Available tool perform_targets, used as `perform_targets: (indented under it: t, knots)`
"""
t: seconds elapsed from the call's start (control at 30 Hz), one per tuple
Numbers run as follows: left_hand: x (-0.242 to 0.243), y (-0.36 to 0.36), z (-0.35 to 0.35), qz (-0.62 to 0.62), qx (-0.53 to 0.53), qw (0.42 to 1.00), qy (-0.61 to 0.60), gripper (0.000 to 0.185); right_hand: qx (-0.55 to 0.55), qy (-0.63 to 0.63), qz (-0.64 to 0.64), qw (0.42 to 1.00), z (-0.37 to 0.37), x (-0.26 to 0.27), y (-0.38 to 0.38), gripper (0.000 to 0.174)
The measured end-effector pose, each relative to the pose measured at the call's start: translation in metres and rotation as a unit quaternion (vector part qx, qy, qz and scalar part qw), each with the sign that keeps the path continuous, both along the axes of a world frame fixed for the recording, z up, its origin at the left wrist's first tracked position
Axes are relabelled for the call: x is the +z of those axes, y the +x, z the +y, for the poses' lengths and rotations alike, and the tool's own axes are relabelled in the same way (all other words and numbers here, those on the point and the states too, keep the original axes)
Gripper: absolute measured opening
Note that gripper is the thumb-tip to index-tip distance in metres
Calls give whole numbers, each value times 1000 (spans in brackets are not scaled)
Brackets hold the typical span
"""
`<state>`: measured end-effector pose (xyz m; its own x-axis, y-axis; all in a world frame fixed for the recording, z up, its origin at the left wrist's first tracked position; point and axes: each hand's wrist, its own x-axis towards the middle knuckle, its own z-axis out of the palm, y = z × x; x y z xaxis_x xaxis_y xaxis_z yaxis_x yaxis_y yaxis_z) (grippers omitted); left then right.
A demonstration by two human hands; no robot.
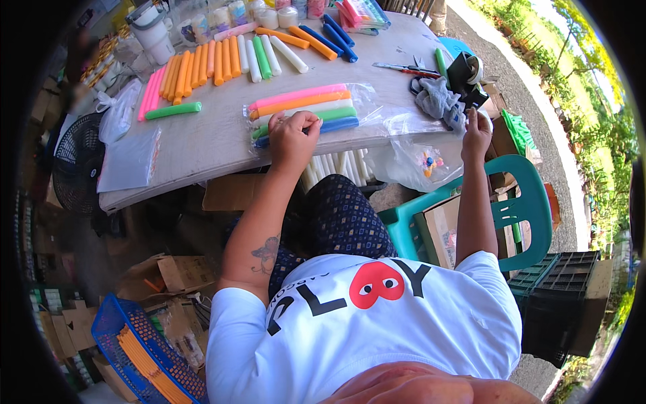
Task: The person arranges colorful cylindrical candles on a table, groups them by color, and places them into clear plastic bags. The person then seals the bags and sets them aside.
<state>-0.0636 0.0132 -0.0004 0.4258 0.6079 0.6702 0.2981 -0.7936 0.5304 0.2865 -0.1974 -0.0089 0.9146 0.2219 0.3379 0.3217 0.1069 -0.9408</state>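
Observation:
A clear plastic bag lies across the table before me, holding a pink candle (298, 95), an orange candle (303, 103), a white candle (328, 106), a green candle (335, 114) and a blue candle (338, 124) side by side. My left hand (295, 126) rests over the near side of this pack with its fingers bunched; whether it grips anything is hidden. Off to the right, my right hand (476, 134) is raised with thumb and fingertips together, beside a black tape dispenser (462, 70) and a grey cloth (439, 98). Nothing can be made out between those fingertips.
Loose orange candles (197, 65) and other colours line the table's far side. Scissors (414, 68) lie at right. Flat plastic bags (128, 161) sit at the left edge, near a black fan (83, 161). A green chair (525, 212) stands at my right, a blue basket (146, 348) at lower left.

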Motion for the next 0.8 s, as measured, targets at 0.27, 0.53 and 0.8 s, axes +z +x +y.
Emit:
perform_targets:
  t: [0.27,0.53,0.8]
  knots:
    - [1,0,1,4,-11,1000,-1,10,437,-319,-413,733,111,67,-158,19]
    - [-2,2,2,-18,-23,999,16,8,495,-550,-422,524,188,95,-156,53]
    - [1,1,0,-8,-14,1000,3,7,182,-299,-481,804,137,48,-150,18]
